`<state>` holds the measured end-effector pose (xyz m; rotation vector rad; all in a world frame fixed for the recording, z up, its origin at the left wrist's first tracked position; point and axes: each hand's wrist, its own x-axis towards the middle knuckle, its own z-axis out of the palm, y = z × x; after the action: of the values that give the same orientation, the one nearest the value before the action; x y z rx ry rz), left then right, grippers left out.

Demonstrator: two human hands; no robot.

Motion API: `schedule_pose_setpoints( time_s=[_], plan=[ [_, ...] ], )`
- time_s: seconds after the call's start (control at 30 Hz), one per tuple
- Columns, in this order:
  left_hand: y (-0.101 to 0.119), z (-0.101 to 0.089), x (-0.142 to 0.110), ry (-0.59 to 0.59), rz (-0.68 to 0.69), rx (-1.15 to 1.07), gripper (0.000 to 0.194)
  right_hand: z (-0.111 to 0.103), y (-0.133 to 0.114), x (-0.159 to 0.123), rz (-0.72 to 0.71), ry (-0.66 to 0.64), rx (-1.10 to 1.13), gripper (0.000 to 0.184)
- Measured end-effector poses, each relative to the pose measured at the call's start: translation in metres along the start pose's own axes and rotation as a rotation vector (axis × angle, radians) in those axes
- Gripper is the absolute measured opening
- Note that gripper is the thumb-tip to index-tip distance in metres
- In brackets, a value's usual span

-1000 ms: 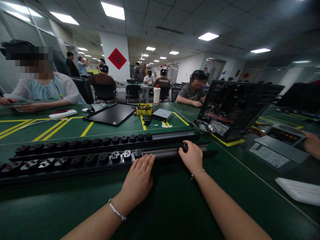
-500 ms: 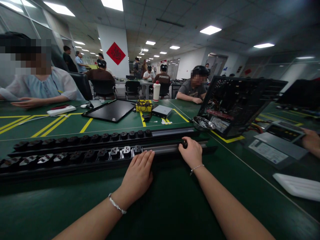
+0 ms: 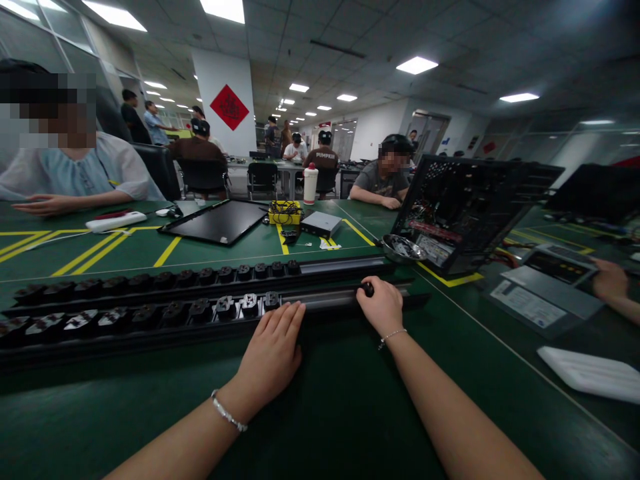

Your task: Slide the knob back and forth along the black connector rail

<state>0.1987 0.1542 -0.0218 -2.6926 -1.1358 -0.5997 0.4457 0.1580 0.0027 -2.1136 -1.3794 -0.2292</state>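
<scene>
Two long black rails lie across the green table, each carrying a row of several black socket modules. My left hand (image 3: 273, 350) rests flat with fingers stretched out against the near rail (image 3: 320, 301), just right of its last module (image 3: 271, 301). My right hand (image 3: 383, 307) is closed in a pinch on a small black module (image 3: 369, 289) sitting on the bare stretch of the near rail. The far rail (image 3: 340, 265) lies parallel behind it.
An open computer case (image 3: 465, 213) and a metal bowl (image 3: 403, 248) stand right of the rails. A black panel (image 3: 215, 223), yellow box (image 3: 285, 213) and grey box (image 3: 321, 225) lie beyond. Another person's hand (image 3: 607, 280) rests at the right; people sit around.
Both hands keep their places on the near rail; only the camera has shifted slightly.
</scene>
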Motion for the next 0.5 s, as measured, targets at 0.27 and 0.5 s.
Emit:
schedule_pose_setpoints(
  time_s=[0.27, 0.5],
  plan=[
    [-0.0003, -0.0004, 0.0008, -0.008, -0.003, 0.013, 0.064, 0.0022, 0.0016, 0.0014, 0.002, -0.006, 0.007, 0.018],
    [-0.001, 0.001, 0.0004, -0.017, -0.004, 0.012, 0.064, 0.0014, 0.0011, 0.0011, 0.01, -0.009, 0.016, 0.019]
  ],
)
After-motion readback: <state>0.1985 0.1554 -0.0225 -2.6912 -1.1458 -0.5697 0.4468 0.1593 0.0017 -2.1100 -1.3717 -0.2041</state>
